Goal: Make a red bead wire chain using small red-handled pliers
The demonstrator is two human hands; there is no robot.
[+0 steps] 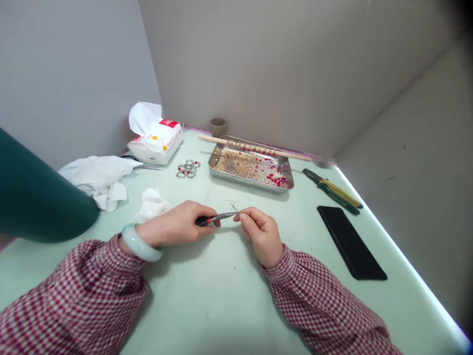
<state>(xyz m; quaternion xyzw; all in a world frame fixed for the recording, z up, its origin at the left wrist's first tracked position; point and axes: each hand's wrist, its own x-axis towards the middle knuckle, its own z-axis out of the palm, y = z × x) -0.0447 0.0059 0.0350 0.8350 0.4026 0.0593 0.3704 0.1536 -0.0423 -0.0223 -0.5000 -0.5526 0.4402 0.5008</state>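
Note:
My left hand (pixel 188 222), with a pale jade bangle at the wrist, is wrapped round the dark handles of long-nose pliers (pixel 223 216). The plier tips point right and meet the fingertips of my right hand (pixel 260 231). Thumb and forefinger of that hand pinch a small piece of thin wire (pixel 234 208), whose fine ends stick up past the plier tips. Its full shape is too small to make out. Beyond my hands lies a cluster of small silver rings with red beads (pixel 188 169).
A metal tray (pixel 251 183) of gold, clear and red beads stands at the back, a wooden stick (pixel 258 149) across it. Right lie green-yellow pliers (pixel 332 191) and a black flat object (pixel 351 241). Left are tissues (pixel 158 140), crumpled paper (pixel 153 204) and a green cylinder (pixel 40 192).

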